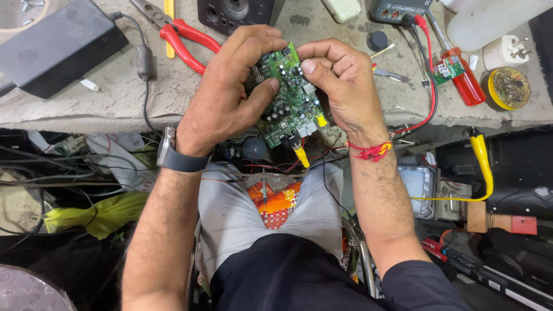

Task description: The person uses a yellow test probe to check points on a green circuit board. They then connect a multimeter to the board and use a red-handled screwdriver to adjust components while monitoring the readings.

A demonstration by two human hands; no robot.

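I hold a green circuit board (290, 102) upright over the bench edge, its side with small capacitors and connectors facing me. My left hand (230, 92) grips its left edge, thumb pressed on the board face. My right hand (340, 83) pinches the upper right edge between thumb and fingers. A yellow plug (300, 155) and red and black wires hang from the board's lower end toward my lap.
On the grey bench lie red-handled pliers (184, 37), a black power adapter (57, 43), a red-handled screwdriver (464, 80), a yellow-rimmed tin (507, 87), a meter with red lead (397, 8) and a black speaker box (233, 12). Below hang cables, a yellow clip lead (481, 155) and clutter.
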